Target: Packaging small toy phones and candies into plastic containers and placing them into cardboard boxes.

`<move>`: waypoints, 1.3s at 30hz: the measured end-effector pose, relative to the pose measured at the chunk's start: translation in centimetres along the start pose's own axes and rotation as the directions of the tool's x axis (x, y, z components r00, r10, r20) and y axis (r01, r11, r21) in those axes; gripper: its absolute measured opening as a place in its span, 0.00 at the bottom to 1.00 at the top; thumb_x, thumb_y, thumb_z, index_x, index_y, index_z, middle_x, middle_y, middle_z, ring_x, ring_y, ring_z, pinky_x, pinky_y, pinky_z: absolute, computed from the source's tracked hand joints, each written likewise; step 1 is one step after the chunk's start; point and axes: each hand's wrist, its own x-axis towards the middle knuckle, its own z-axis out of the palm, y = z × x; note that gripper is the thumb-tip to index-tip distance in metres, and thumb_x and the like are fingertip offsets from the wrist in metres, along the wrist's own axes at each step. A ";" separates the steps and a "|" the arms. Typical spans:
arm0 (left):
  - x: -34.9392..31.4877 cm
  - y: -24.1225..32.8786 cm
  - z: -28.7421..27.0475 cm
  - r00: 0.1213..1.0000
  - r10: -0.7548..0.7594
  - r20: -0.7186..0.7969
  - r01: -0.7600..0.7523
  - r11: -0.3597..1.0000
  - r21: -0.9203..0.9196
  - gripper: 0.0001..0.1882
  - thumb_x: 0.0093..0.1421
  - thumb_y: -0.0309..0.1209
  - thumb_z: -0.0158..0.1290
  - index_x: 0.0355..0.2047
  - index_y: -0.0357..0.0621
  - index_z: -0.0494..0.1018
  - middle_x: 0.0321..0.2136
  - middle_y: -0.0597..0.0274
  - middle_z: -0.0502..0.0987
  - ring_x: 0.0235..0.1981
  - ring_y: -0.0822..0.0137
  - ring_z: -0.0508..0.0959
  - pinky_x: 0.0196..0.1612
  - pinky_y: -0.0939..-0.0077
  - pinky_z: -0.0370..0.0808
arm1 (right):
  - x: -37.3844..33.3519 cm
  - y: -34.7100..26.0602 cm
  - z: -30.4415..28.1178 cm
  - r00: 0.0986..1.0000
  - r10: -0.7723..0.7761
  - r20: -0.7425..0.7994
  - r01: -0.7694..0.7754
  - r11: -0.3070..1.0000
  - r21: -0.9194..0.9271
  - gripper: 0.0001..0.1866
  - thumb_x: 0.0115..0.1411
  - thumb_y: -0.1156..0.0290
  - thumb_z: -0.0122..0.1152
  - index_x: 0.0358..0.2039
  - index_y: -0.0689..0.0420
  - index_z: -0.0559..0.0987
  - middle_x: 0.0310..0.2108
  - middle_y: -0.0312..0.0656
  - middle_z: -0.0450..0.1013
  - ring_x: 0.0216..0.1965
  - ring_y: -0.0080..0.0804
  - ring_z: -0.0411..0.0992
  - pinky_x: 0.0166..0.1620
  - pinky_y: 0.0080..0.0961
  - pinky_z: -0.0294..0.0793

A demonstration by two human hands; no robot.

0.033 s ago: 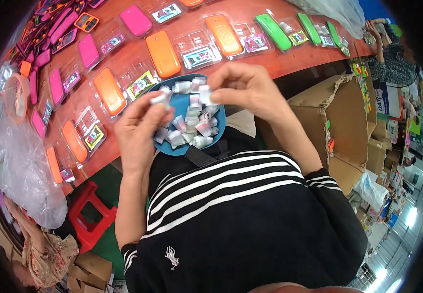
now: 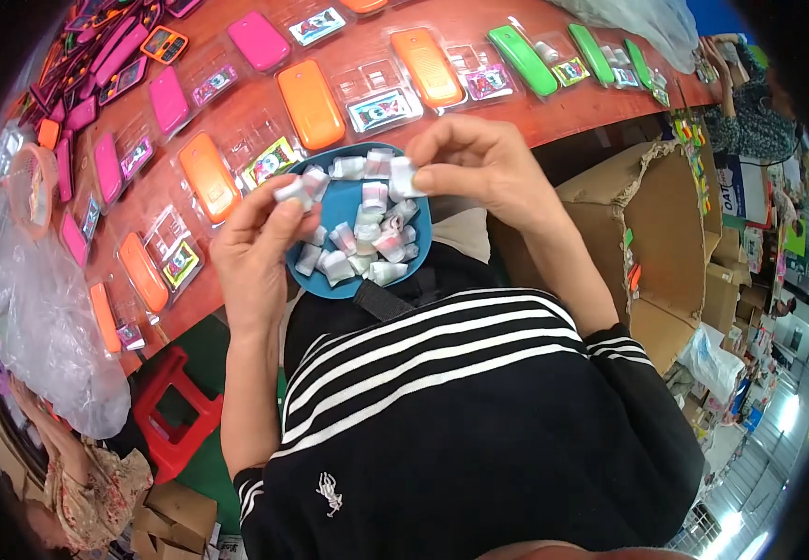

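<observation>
A blue bowl point(image 2: 337, 207) sits close in front of me at the table's edge, holding several small whitish rolls point(image 2: 367, 227), some with pinkish marks. Over its left rim, my left hand point(image 2: 257, 245) pinches a small white roll point(image 2: 294, 193) between thumb and fingertips. My right hand point(image 2: 481, 175) comes in over the upper right rim, thumb and forefinger closed on another white roll point(image 2: 403, 177). Beyond the bowl lie clear plastic trays, each with a coloured phone-shaped piece, such as an orange one point(image 2: 311, 105), and a small printed packet point(image 2: 382, 110).
Rows of trays with pink, orange and green pieces point(image 2: 523, 60) cover the red table point(image 2: 554, 117). Loose pink and dark pieces point(image 2: 110, 56) pile up at far left. A large cardboard box point(image 2: 600, 201) stands at right, a red stool point(image 2: 175, 411) at lower left. Co-workers are at both sides.
Both hands have shifted slightly apart: the left one a little to the left, the right one a little to the right. Each still pinches a white roll.
</observation>
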 end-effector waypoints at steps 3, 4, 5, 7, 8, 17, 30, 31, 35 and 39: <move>-0.3 0.6 1.2 0.995 0.012 0.104 -0.004 0.997 -0.073 0.15 0.59 0.25 0.50 0.47 0.33 0.69 0.39 0.51 0.75 0.38 0.65 0.78 0.41 0.78 0.76 | 0.1 -0.3 -0.7 0.998 -0.020 -0.067 0.017 0.999 -0.038 0.10 0.52 0.80 0.61 0.35 0.64 0.74 0.34 0.39 0.73 0.36 0.23 0.73 0.40 0.18 0.74; -0.4 0.6 1.8 0.987 0.022 0.162 -0.010 0.997 -0.077 0.16 0.60 0.26 0.50 0.47 0.33 0.68 0.40 0.50 0.75 0.39 0.64 0.78 0.41 0.77 0.76 | 0.4 -0.1 -0.7 0.998 -0.020 -0.061 0.018 1.000 -0.024 0.12 0.52 0.79 0.61 0.38 0.64 0.73 0.34 0.39 0.73 0.36 0.23 0.73 0.39 0.18 0.74; -0.3 0.6 2.3 0.970 0.015 0.243 0.004 0.997 -0.078 0.15 0.61 0.27 0.49 0.47 0.34 0.68 0.43 0.51 0.74 0.41 0.64 0.77 0.43 0.75 0.75 | 0.5 -0.2 -0.7 0.996 -0.028 -0.084 0.024 0.999 -0.045 0.13 0.53 0.79 0.61 0.39 0.64 0.72 0.35 0.39 0.73 0.36 0.22 0.73 0.39 0.17 0.74; -0.1 0.8 3.9 0.944 0.043 0.326 -0.044 0.999 -0.006 0.13 0.61 0.28 0.49 0.45 0.34 0.68 0.44 0.53 0.74 0.43 0.66 0.75 0.44 0.76 0.74 | 0.3 -0.6 -0.5 0.992 -0.071 -0.106 0.064 0.996 -0.070 0.13 0.53 0.79 0.61 0.39 0.64 0.71 0.35 0.38 0.73 0.35 0.21 0.72 0.39 0.17 0.74; 0.0 0.7 4.3 0.938 0.048 0.344 -0.071 0.996 0.054 0.12 0.62 0.27 0.48 0.44 0.35 0.69 0.42 0.57 0.73 0.41 0.71 0.74 0.44 0.79 0.72 | 0.1 -0.5 -0.6 0.992 -0.077 -0.100 0.072 0.996 -0.061 0.12 0.52 0.79 0.61 0.38 0.64 0.72 0.34 0.38 0.72 0.35 0.20 0.72 0.39 0.16 0.73; 0.8 0.7 5.9 0.951 0.020 0.308 -0.074 0.984 0.165 0.12 0.63 0.30 0.46 0.44 0.36 0.69 0.42 0.58 0.73 0.40 0.70 0.74 0.45 0.73 0.74 | -1.1 -1.7 -3.3 0.961 -0.251 -0.115 0.168 0.861 -0.480 0.09 0.50 0.76 0.64 0.32 0.63 0.75 0.29 0.35 0.74 0.30 0.16 0.71 0.33 0.17 0.71; 2.9 -0.1 8.1 0.924 -0.066 0.378 0.131 0.980 -0.149 0.13 0.61 0.28 0.48 0.45 0.33 0.68 0.42 0.50 0.74 0.42 0.58 0.76 0.43 0.69 0.77 | 1.3 -5.1 -17.5 0.758 -0.622 -0.198 0.039 0.346 -0.938 0.07 0.51 0.73 0.60 0.31 0.59 0.79 0.28 0.39 0.75 0.30 0.25 0.73 0.36 0.23 0.71; 3.2 -0.2 8.2 0.921 -0.088 0.379 0.169 0.968 -0.185 0.14 0.61 0.27 0.48 0.46 0.34 0.67 0.41 0.50 0.74 0.41 0.58 0.77 0.43 0.70 0.77 | 1.6 -5.1 -19.7 0.768 -0.580 -0.271 -0.020 0.401 -0.916 0.09 0.49 0.70 0.61 0.32 0.57 0.79 0.28 0.40 0.76 0.29 0.30 0.73 0.36 0.26 0.72; 4.0 -0.4 8.8 0.928 -0.147 0.342 0.235 0.943 -0.234 0.15 0.60 0.26 0.49 0.47 0.34 0.67 0.37 0.52 0.75 0.37 0.61 0.78 0.39 0.73 0.79 | 3.1 -4.6 -23.3 0.792 -0.461 -0.400 -0.279 0.310 -0.909 0.11 0.48 0.67 0.61 0.32 0.54 0.80 0.29 0.41 0.77 0.27 0.34 0.74 0.36 0.28 0.73; 4.6 -0.4 9.2 0.918 -0.168 0.358 0.266 0.932 -0.247 0.15 0.60 0.26 0.50 0.47 0.33 0.67 0.37 0.52 0.76 0.35 0.62 0.79 0.36 0.76 0.80 | 4.4 -3.8 -25.2 0.869 -0.339 -0.362 -0.191 0.444 -0.875 0.11 0.48 0.67 0.59 0.32 0.55 0.80 0.29 0.43 0.77 0.29 0.35 0.75 0.35 0.29 0.73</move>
